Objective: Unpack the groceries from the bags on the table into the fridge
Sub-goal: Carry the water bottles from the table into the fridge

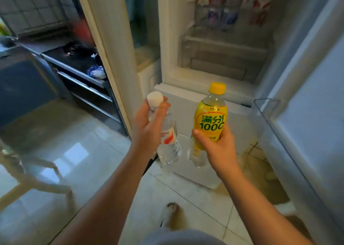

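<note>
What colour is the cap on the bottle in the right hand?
Yellow; the cap shows clearly in the head view.

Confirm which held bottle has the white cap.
The clear water bottle in the left hand; the yellow drink bottle in the right hand is yellow-capped.

Home kitchen. Evidence: tall white fridge (pixel 167 39) standing open, a blurred row of bottles (pixel 223 13) on its upper shelf, and a clear plastic door bin (pixel 266 114) on the right. On the left, a steel counter with a black hob top (pixel 74 58) and a grey square-tiled wall (pixel 33 6) behind it. Glossy pale ceramic floor tiles (pixel 83 133) underfoot.
</note>
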The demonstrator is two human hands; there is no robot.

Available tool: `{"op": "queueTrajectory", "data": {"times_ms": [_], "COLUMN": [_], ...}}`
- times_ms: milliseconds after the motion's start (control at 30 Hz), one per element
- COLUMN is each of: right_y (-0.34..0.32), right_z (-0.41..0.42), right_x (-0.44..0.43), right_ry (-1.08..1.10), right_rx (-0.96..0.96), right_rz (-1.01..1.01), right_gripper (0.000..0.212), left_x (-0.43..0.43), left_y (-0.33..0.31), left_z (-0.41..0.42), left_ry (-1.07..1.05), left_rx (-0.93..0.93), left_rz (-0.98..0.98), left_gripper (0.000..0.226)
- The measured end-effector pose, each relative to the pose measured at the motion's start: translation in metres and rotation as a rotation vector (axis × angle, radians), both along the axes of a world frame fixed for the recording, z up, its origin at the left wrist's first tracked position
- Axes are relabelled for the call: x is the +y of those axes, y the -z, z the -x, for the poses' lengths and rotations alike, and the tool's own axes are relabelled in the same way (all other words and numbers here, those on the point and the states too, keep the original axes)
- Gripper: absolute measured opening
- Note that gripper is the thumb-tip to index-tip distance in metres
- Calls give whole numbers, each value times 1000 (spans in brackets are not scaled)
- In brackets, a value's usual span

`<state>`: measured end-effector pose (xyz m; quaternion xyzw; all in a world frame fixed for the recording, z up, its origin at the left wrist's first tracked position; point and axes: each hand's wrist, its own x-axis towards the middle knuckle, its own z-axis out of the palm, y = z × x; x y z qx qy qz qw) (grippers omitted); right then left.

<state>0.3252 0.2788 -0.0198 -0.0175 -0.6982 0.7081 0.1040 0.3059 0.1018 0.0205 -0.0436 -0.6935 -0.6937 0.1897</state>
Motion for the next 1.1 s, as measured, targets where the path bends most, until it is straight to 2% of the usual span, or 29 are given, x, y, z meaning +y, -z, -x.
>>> {"op": "queueTrajectory", "data": {"times_ms": [67,167,267,367,667,767,867,1100], "right_y": [-5,-16,-33,-55,-126,-140,-148,-146], "right_z": [24,64,108,155,288,326,364,432], "right_x": [9,22,36,47,65,78,96,131], "right_ry": [81,197,303,375,518,520,493,523], "right_rx": [22,62,110,173,392,420,391,316], "right_rz": [9,22,8,9,19,16,-1,-48], "right_gripper": [44,46,41,40,54,44,35,48], "left_x": [12,33,51,65,98,109,121,146], "left_y": [-7,-21,-39,-64,-139,-154,-163,-156], "left_z": [41,100,159,217,358,396,429,498], "left_ry": [69,181,242,276,421,434,405,303], "left_rx": [14,47,100,194,354,390,390,338], "left_rz": [9,20,25,36,-113,-119,-89,-1], "left_gripper": [44,33,47,46,14,12,32,30]}}
